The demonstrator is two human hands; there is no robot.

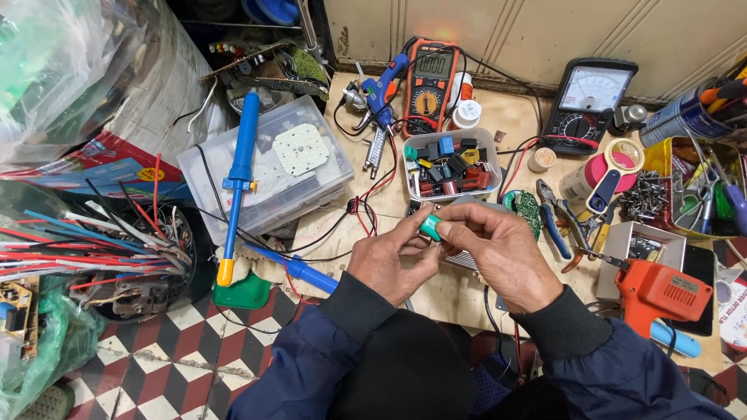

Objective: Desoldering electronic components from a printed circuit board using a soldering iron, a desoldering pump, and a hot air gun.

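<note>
Teal capacitor (pixel 430 226) pinched between fingertips of left hand (pixel 389 260) and right hand (pixel 498 249), both clenched on it; long axis apparently tilted up-left, though mostly hidden. White tray of components (pixel 490 148) just beyond the grip; orange solder gun (pixel 661 292) well right.

Both hands meet just below the white tray (pixel 490 140) of small parts: the left hand (pixel 387 260) and right hand (pixel 498 253) pinch a small green part (pixel 430 226) between their fingertips. An orange glue gun (pixel 661 292) lies to the tray's lower right.
</note>
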